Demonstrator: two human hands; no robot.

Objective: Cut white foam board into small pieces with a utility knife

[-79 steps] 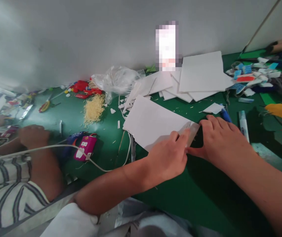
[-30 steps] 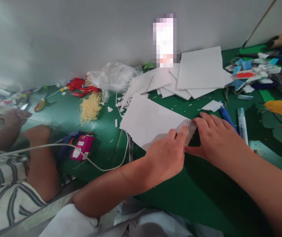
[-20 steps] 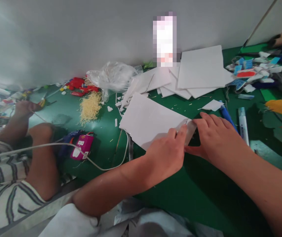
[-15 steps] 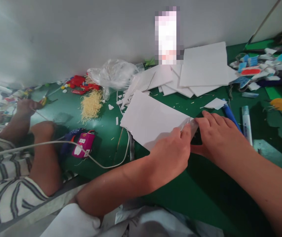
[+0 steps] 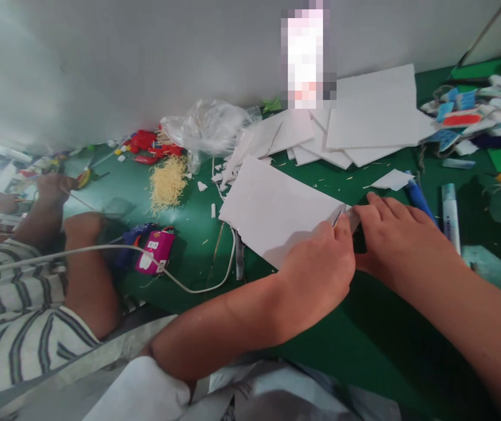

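Left hand (image 5: 318, 278), fingers nearly closed, is pinching a slim tool (image 5: 340, 214), probably a blade, against white board (image 5: 272, 204) lying mid-worktop (image 5: 320, 356); right hand (image 5: 401, 234), fingers spread, is touching its right end, apparently steadying it.

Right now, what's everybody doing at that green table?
One person's left hand holds a thin tool against a white board, while their right hand holds its narrow end. More white sheets lie behind it. Off to the left, another person's hand holds a thin strand.
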